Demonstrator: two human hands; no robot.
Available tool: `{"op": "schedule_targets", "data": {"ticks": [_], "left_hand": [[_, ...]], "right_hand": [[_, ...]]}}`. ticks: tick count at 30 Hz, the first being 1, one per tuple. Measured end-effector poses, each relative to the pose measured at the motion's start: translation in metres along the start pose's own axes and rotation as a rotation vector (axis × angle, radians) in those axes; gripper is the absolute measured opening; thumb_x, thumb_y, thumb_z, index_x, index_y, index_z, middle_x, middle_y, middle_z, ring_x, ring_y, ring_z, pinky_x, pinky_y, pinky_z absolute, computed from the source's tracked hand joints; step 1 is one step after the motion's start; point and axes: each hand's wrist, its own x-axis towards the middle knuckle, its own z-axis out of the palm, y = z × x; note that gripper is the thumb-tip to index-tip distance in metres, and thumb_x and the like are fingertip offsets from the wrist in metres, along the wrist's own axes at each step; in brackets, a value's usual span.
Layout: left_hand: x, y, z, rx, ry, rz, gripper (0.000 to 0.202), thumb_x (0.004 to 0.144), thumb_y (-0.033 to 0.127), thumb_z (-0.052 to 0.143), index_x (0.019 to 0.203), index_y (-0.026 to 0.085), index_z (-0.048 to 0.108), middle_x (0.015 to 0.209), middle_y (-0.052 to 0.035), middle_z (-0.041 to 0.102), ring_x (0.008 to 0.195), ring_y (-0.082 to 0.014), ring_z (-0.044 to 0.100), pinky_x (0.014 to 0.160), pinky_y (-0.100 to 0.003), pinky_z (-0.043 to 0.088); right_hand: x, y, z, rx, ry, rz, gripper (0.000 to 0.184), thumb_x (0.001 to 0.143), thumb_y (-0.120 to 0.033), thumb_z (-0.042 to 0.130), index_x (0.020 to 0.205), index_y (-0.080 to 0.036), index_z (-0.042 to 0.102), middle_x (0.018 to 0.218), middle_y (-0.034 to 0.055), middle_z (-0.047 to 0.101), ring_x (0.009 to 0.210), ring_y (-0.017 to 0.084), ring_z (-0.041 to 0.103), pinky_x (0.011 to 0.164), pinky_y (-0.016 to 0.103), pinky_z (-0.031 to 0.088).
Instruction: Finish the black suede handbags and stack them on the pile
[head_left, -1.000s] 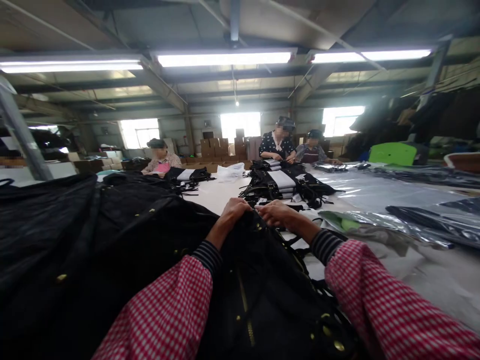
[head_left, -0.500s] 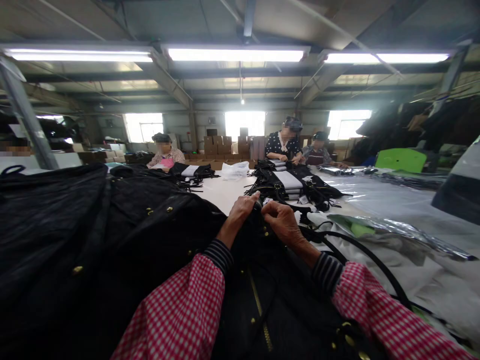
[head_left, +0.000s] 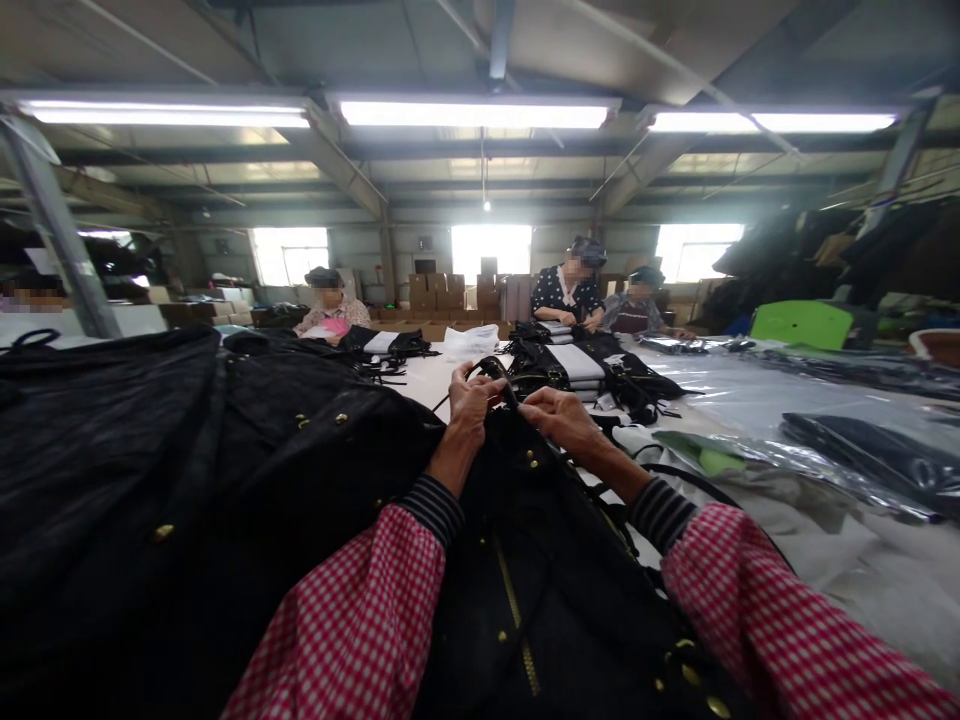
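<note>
Garment (head_left: 577,560), cut off at the bottom, is pinched in our left hand (head_left: 469,402). Our right hand (head_left: 562,420) touches its edge; whether it grips, we cannot tell.

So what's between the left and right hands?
A black strip, above the black fabric with the zip; the left hand and right hand flank it. Head view.

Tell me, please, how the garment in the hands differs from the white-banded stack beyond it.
The garment lies loose; the stack is folded. The garment shows a long gold zip; the stack, a white band. The garment fills the foreground; the stack lies farther off. Both look black.
</note>
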Motion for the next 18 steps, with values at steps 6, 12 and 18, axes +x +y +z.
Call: {"op": "schedule_targets", "data": {"ticks": [6,12,18], "left_hand": [[0.001,0.006,0.007,-0.034,-0.094,0.133,0.062,0.06,0.006,0.074,0.117,0.015,0.052,0.069,0.0053,0.062,0.061,-0.0127,0.061,0.062,-0.025,0.052],[0.002,0.009,0.007,-0.002,-0.091,0.219,0.059,0.053,0.003,0.069,0.108,0.017,0.053,0.069,0.0051,0.064,0.062,-0.0129,0.06,0.059,-0.022,0.05],[-0.004,0.016,0.007,0.019,-0.127,0.169,0.046,0.055,0.005,0.065,0.1,0.015,0.06,0.073,0.0017,0.062,0.066,-0.014,0.062,0.059,-0.024,0.051]], "right_hand": [[0.049,-0.036,-0.002,-0.135,0.26,-0.177,0.026,0.076,-0.028,0.067,0.099,-0.015,0.067,0.082,0.0029,0.067,0.065,0.013,0.057,0.06,0.024,0.043],[0.066,-0.059,0.011,-0.486,0.203,-0.163,0.029,0.076,-0.046,0.075,0.088,-0.02,0.07,0.066,-0.0006,0.063,0.062,0.016,0.058,0.058,0.025,0.039],[0.068,-0.061,0.013,-0.377,0.242,0.016,0.023,0.083,-0.042,0.071,0.083,-0.021,0.061,0.057,-0.0013,0.061,0.048,0.014,0.059,0.047,0.022,0.039]]}}
